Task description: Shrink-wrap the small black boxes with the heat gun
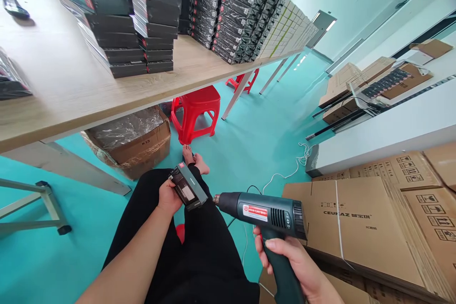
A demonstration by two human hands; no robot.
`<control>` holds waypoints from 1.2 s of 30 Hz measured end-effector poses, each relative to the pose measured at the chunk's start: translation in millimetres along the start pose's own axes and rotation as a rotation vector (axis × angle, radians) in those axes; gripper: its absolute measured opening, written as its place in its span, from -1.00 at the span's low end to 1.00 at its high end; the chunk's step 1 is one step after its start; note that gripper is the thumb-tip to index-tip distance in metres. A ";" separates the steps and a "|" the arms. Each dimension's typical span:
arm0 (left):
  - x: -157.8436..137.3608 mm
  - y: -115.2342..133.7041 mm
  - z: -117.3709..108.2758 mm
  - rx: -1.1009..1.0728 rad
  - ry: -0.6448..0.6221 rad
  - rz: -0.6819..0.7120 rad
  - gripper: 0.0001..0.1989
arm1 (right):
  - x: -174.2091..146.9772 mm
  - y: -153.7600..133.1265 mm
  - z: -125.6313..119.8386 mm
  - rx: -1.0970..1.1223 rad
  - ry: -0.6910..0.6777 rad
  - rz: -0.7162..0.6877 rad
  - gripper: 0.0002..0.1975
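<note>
My left hand (170, 196) grips a small dark product box (188, 187) by its near left side, above my lap. The box is tilted, with a pale label on one face and a red mark at its top corner. In my right hand (285, 254) is a dark green heat gun (265, 211), the fingers wrapped round its handle near the trigger. Its metal nozzle (216, 199) points left at the box, with a short gap between them. Whether the heat gun is running I cannot tell.
Stacks of dark boxes (160, 14) and wrapped boxes (235, 14) stand on the wooden table (142, 92). Underneath are a carton of clear film (142, 145) and a red stool (199, 107). Flat cardboard cartons (359, 228) lie at right; a white cable (285, 175) trails over the floor.
</note>
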State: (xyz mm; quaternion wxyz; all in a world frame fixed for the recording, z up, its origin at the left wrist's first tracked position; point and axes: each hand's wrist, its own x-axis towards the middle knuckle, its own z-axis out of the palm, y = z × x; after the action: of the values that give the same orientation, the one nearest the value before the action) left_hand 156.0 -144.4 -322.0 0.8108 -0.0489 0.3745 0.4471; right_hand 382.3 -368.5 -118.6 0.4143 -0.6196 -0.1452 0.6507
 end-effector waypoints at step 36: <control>-24.0 10.1 13.8 0.029 -0.327 -0.402 -0.55 | 46.9 -55.5 41.1 -0.541 -0.566 0.099 -0.86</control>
State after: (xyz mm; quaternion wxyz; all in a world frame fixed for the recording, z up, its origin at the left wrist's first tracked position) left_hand 148.4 -149.2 -293.9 0.9339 -0.0379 0.2273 0.2735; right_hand 369.4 -287.4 -103.9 0.1479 -0.5086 -0.3898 0.7533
